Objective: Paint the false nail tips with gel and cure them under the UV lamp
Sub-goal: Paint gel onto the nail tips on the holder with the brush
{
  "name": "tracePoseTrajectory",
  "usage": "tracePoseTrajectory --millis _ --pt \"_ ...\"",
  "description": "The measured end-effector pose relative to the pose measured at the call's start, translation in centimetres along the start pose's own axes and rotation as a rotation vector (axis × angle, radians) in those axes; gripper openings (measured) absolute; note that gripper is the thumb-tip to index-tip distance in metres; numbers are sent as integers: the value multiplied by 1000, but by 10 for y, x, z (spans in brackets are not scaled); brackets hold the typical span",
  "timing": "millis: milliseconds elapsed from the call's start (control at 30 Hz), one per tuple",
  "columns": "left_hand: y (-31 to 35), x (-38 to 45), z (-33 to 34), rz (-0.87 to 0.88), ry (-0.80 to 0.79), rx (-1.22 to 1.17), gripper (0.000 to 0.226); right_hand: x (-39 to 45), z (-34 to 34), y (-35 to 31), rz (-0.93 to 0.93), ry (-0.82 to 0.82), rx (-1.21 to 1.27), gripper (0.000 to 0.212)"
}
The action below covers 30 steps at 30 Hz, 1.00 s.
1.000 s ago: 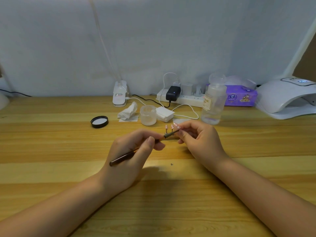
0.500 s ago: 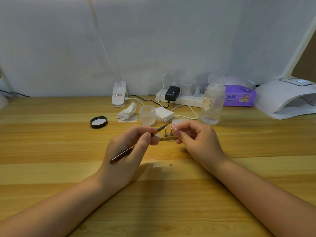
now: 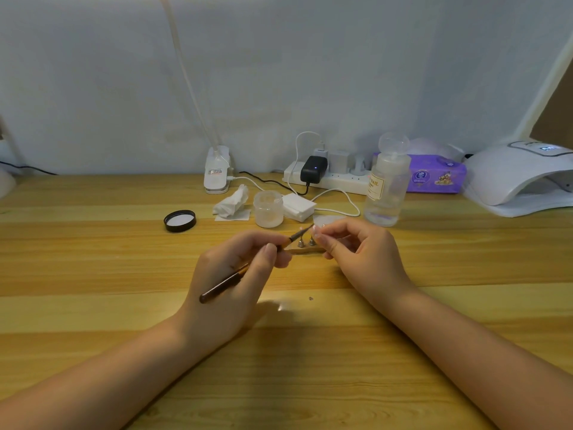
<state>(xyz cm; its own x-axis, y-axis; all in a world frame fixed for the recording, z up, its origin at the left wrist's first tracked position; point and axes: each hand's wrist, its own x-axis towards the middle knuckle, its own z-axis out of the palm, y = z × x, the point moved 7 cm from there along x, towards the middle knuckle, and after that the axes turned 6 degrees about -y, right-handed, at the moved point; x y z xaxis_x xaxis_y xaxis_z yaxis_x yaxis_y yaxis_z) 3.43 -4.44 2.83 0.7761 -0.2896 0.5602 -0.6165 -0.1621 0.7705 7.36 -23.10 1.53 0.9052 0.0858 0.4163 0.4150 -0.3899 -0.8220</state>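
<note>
Head view: since a second ago our right hand (image 3: 359,256) has lowered the nail-tip stand (image 3: 307,246) onto the table (image 3: 93,274), still pinching it, while our left hand (image 3: 235,274) grips the brush (image 3: 257,262) at the tips; painting continues, UV lamp (image 3: 521,178) unused.

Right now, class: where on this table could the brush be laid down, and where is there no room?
Free: the bare wood left of the black lid, and the near strip between the forearms. Crowded: the back middle, where tissue, jar, pads, cables, bottle and UV lamp stand behind the left hand and right hand.
</note>
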Motion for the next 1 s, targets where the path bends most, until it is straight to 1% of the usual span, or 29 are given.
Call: tracePoseTrajectory --millis 100,233,333,467,600,700,800,900,1000 --pt "0 2 2 3 -11 34 28 0 0 1 4 14 -18 11" --pt "-1 2 5 -3 -48 25 27 -1 -1 -1 -23 23 -45 11" --pt "0 0 6 -4 -74 25 26 -1 -3 2 -4 43 -68 9" --pt "0 -1 3 -26 -53 40 23 -1 -4 3 14 64 -66 9" --pt "3 1 3 9 -33 70 24 0 -4 4 30 65 -66 3" --pt "5 2 4 38 -43 100 25 -1 -3 2 8 67 -65 4" --pt "6 3 6 50 -77 140 25 -1 -4 1 -1 76 -95 17" --pt "5 2 6 30 -92 147 27 -1 -6 2 15 86 -93 15" --pt "4 1 3 6 -60 123 27 -1 -9 3 26 99 -76 16"
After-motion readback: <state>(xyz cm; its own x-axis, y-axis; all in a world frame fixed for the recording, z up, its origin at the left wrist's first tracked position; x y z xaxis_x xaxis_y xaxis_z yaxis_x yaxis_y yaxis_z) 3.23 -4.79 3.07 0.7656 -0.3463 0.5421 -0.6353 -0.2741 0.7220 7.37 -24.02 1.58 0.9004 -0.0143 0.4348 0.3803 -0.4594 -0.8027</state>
